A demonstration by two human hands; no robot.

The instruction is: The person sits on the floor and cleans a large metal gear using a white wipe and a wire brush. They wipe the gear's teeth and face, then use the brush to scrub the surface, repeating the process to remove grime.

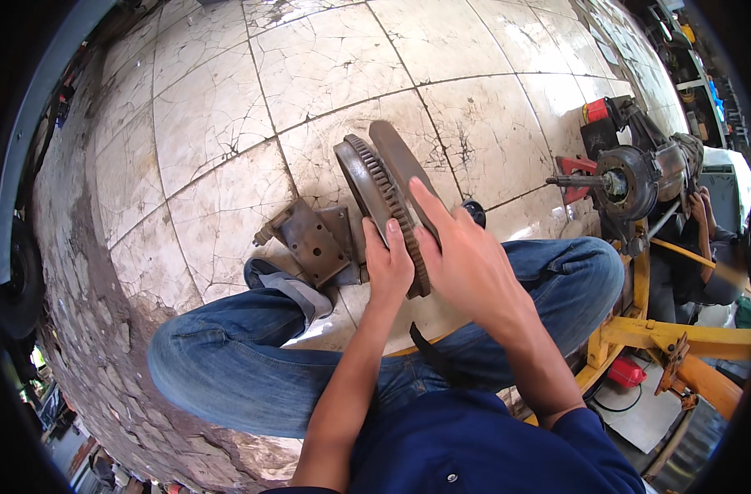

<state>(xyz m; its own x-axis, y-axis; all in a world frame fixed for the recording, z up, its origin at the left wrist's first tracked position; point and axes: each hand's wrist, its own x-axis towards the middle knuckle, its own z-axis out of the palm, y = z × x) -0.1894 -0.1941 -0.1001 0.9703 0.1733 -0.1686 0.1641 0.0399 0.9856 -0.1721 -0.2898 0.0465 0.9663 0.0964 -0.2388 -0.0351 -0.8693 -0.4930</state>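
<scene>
A toothed metal wheel, like a flywheel with a ring gear [377, 183], stands on edge between my legs. My left hand [389, 262] is closed on its near left side, thumb up near the toothed rim. My right hand [474, 263] grips a long flat brown bar with a rounded end [396, 156], which lies alongside the teeth. The bar looks like the back of a brush; its underside is hidden. Left of the wheel, a rusty metal bracket with holes [316, 247] rests on the tiles by my foot.
Cracked floor tiles [342, 49] surround me. To the right stand a gearbox-like assembly with a shaft [626, 183], a red stand [574, 177] and a yellow frame [671, 336]. Another person's hands [703, 212] are beside that assembly. A small black round object [474, 212] sits near my right knee.
</scene>
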